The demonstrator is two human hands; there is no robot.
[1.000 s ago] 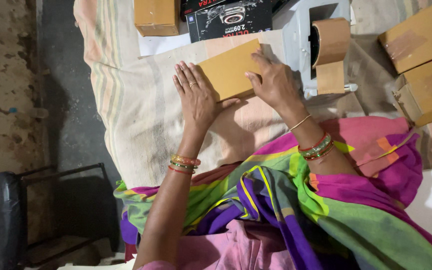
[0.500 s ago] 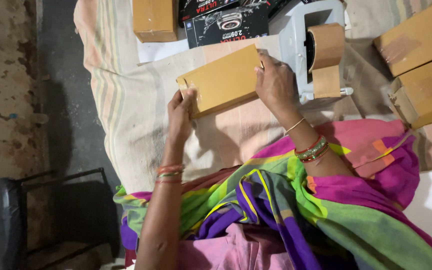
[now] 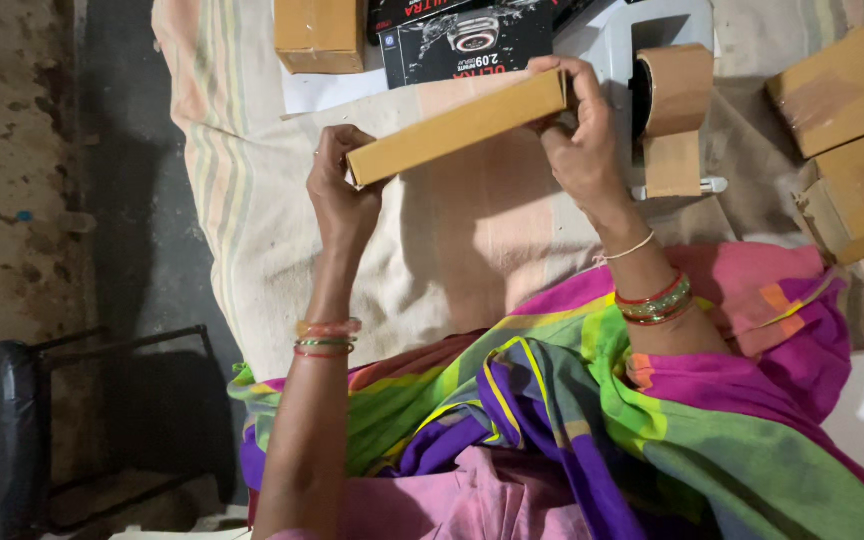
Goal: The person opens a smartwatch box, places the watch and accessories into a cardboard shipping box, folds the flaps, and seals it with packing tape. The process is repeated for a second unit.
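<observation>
A flat brown cardboard box is held up on edge between the two hands, clear of the striped cloth beneath it. Its long axis runs from one hand to the other, slanting so that the end at the right hand sits farther from the body than the end at the left hand. The left hand's fingers are curled shut around the near, lower corner, with the box stretching away from them toward the right. The right hand's fingers wrap over the far upper end, the thumb pressed against the face turned toward the body; both hands clamp the box, each at its own end, so neither is nearer than the other. Just beyond the right fingers stands a tape dispenser with a brown roll, close to the box's far end but apart from it. Past the fingertips, farther out on the cloth, lies a dark printed carton and another brown box; more brown boxes are stacked well off to the right.
</observation>
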